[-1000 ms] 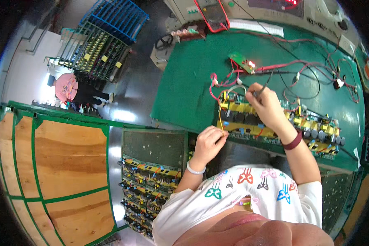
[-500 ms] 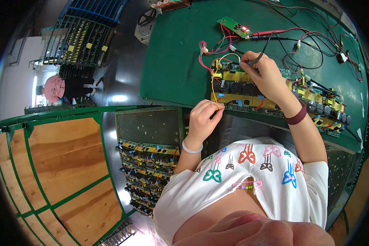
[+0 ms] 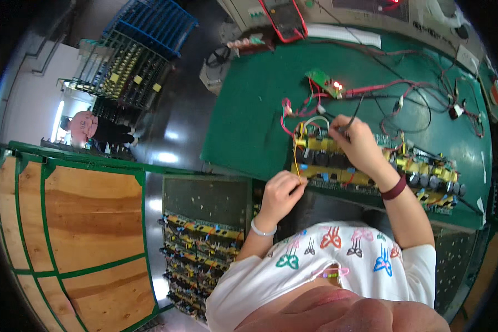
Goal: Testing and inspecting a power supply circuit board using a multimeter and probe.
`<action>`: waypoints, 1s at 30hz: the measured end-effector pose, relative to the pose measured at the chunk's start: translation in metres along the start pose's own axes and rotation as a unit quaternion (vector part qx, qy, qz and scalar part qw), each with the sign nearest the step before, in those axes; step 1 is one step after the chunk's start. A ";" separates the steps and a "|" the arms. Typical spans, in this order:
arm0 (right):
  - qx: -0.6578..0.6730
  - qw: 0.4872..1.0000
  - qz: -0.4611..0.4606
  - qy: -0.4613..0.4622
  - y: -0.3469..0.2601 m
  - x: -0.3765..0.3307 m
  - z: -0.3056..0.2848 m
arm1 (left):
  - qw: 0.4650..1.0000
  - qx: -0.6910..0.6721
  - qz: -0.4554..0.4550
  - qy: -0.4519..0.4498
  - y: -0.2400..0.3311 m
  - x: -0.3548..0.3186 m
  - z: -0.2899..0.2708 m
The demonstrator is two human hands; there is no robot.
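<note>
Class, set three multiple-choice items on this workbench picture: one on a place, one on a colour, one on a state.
1. Where does the right hand rest?
A on the circuit board
B on the wooden crate
C on the blue rack

2. What colour is the bench mat?
A red
B green
C white

3. How is the left hand?
A flat and open
B fingers pinched on a yellow wire
C out of view

Answers: 1 A, the hand lies over the board's parts. 2 B, green shows around the board. 3 B, the wire ends at its curled fingers.
</note>
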State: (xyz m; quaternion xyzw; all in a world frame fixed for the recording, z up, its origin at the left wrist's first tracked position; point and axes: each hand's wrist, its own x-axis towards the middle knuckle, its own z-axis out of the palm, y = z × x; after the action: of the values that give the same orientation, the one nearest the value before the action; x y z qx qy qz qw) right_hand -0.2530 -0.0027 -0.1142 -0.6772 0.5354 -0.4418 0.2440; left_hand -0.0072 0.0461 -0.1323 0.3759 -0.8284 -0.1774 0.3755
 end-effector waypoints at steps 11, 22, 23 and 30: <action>-0.005 0.999 0.038 -0.020 -0.014 -0.002 -0.007 | 1.000 -0.010 0.005 -0.004 0.006 -0.003 -0.001; -0.011 0.999 0.024 -0.022 -0.009 -0.005 -0.006 | 1.000 -0.001 -0.012 -0.005 0.009 -0.005 0.001; -0.021 0.999 0.020 -0.024 -0.009 -0.006 -0.007 | 1.000 -0.004 -0.013 -0.009 0.010 -0.003 0.000; 0.120 0.991 0.029 0.044 -0.044 -0.021 -0.056 | 1.000 0.004 -0.013 -0.006 0.017 0.002 -0.006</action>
State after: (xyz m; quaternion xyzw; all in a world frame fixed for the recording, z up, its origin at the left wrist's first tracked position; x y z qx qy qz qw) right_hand -0.2798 0.0388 -0.0587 -0.6072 0.5081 -0.5251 0.3120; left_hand -0.0120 0.0555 -0.1176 0.3875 -0.8261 -0.1813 0.3669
